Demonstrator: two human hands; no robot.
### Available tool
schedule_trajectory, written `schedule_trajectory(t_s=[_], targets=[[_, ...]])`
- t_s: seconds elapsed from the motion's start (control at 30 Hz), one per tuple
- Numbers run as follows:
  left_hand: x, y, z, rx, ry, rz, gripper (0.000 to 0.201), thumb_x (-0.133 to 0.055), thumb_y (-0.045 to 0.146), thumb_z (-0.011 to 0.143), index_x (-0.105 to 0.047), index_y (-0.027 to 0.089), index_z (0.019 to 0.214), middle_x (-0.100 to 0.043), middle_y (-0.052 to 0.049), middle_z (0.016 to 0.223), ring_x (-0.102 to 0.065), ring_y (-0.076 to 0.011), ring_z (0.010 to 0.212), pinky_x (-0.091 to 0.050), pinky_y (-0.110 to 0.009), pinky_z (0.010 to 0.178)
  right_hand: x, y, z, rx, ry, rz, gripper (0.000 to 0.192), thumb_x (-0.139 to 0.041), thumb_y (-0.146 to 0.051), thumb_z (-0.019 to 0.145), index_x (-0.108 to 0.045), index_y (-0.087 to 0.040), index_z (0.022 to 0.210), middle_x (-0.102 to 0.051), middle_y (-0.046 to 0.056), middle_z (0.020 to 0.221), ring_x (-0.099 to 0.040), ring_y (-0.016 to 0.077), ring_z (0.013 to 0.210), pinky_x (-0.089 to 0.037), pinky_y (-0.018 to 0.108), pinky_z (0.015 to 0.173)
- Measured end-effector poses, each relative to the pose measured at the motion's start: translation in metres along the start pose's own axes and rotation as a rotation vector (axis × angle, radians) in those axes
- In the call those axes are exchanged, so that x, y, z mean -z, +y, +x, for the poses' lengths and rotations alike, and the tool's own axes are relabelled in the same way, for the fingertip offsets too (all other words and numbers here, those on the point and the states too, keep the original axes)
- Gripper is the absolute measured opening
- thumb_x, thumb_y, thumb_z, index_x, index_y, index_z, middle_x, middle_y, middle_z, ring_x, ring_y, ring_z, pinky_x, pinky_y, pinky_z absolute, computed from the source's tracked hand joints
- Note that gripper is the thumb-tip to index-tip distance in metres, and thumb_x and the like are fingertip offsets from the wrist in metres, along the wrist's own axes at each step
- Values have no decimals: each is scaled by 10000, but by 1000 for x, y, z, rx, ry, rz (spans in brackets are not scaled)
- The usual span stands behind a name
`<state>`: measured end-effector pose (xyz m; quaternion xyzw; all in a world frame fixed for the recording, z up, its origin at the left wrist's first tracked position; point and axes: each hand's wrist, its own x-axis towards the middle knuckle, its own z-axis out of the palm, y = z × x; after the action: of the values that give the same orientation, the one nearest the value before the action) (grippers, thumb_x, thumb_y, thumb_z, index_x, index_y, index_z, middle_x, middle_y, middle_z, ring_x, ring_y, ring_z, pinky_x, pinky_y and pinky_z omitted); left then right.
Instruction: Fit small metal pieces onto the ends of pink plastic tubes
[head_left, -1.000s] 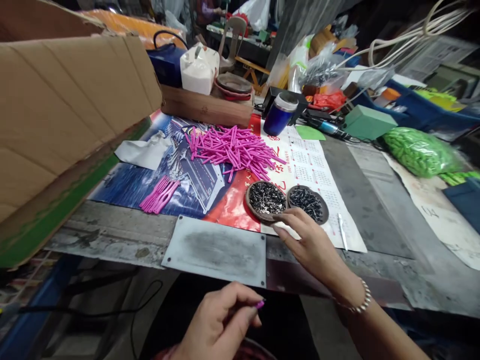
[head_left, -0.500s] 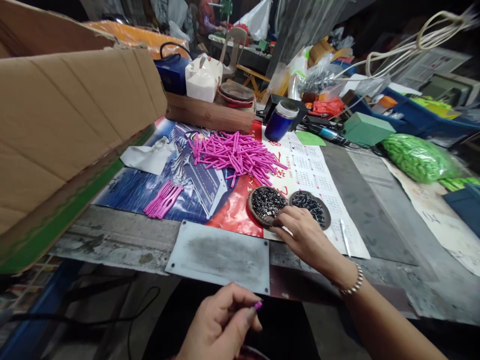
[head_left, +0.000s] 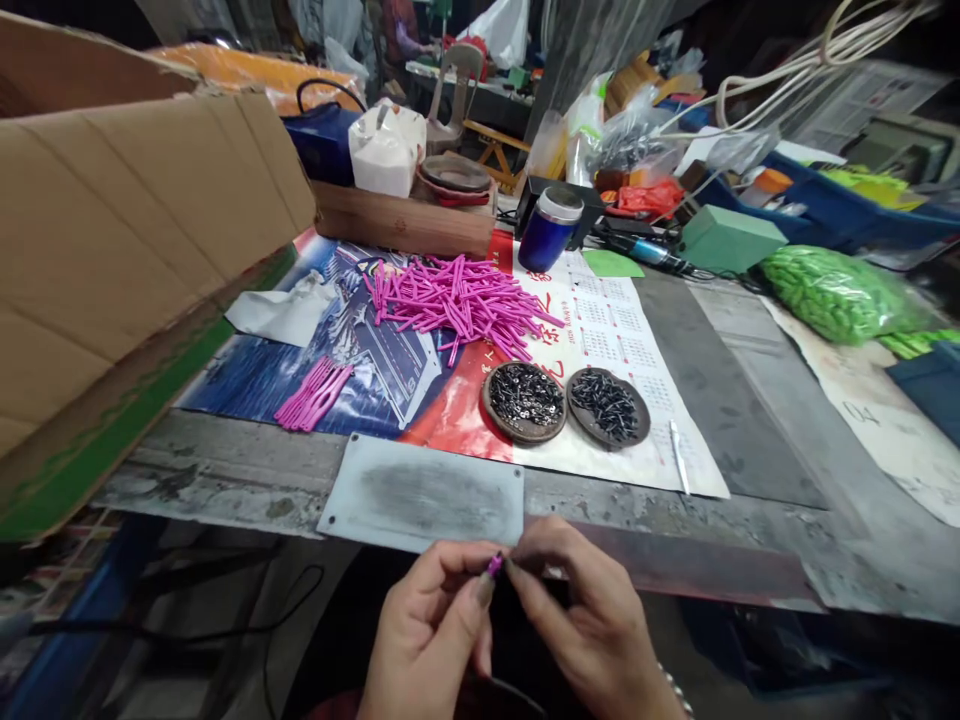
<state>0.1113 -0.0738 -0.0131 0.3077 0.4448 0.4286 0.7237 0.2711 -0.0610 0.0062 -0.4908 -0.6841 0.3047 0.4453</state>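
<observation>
- Even, fairly dim indoor light falls from above; the bench top (head_left: 720, 390) is the brightest area, while the space under it and the upper corners sink into near black.
- Shadows are soft and short: the two round dishes (head_left: 566, 403) and the pink tube pile (head_left: 461, 298) cast only faint edges.
- The glossy poster (head_left: 375, 350) shows mild sheen, no harsh glare (the white calendar part reads slightly washed out).
- Wide-angle distortion bends the cardboard box (head_left: 127, 250) and the right-hand clutter outward.
- The left hand (head_left: 431, 640) and right hand (head_left: 592, 625) sit low in shade, slightly soft.
- The far background is blurred and murky.
</observation>
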Motion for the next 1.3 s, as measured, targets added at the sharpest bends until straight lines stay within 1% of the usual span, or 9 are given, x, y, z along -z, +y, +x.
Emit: schedule_trajectory(t_s=[0.07,0.13,0.3,0.43,0.57,0.73,1.1,1.2,1.3], targets=[[-3,0,-1,-11,14,-13,338,-735,475,896,-751,156,1009,-566,42,529,-481,-64,456,-386,-156,489,-1,4,-3,-13,25,56,141,-601,-87,947,-629,-225,940,-638,8,791,-622,146,695,-523,243,622],[-7,2,-1,0,14,-42,353,-757,485,875,-753,151,989,-566,45,525,-470,-58,444,-371,-152,475,-1,6,-8,34,78,47,207,-591,-48,940,-647,-239,997,-644,12,818,-637,152,717,-539,251,632],[-18,9,-1,92,4,-160,450,-839,555,758,-764,140,916,-530,63,464,-397,-31,391,-287,-133,427,2,10,-23,212,182,-229,387,-587,-19,936,-667,-295,1196,-730,38,943,-709,200,852,-612,312,745],[-22,11,-2,134,5,-193,423,-863,530,740,-770,145,889,-542,57,448,-388,-25,382,-251,-130,419,6,11,-30,176,184,-287,346,-591,-38,945,-690,-270,1181,-769,54,1064,-750,212,942,-634,323,853],[-23,10,-1,134,5,-225,387,-873,494,745,-768,147,879,-560,52,459,-416,-28,393,-271,-129,430,1,10,-32,51,235,-207,259,-638,-73,934,-691,-255,1110,-766,33,988,-748,178,869,-629,264,819],[-24,6,0,43,64,-252,331,-873,461,759,-769,171,882,-588,53,523,-479,-36,445,-367,-124,477,-10,6,-30,45,309,-161,185,-659,-88,922,-661,-242,1024,-724,-9,876,-713,124,769,-598,181,715],[-18,-7,2,-49,-2,-308,123,-818,318,852,-774,226,922,-573,56,669,-485,-28,520,-413,-109,517,-24,4,-25,118,288,-169,243,-647,-33,913,-652,-199,1091,-724,18,916,-703,125,817,-588,201,776],[-18,-10,2,-102,-11,-287,63,-778,290,891,-776,245,936,-598,44,753,-474,-18,526,-400,-106,513,-28,5,-28,87,307,-100,236,-649,-21,902,-666,-203,1050,-735,24,919,-719,134,825,-594,196,753],[-17,-13,-1,-187,-39,-261,47,-723,263,936,-767,267,951,-594,37,816,-461,-18,542,-388,-108,513,-29,2,-27,-6,316,40,199,-660,-37,895,-685,-214,981,-740,22,884,-728,143,777,-603,197,696]])
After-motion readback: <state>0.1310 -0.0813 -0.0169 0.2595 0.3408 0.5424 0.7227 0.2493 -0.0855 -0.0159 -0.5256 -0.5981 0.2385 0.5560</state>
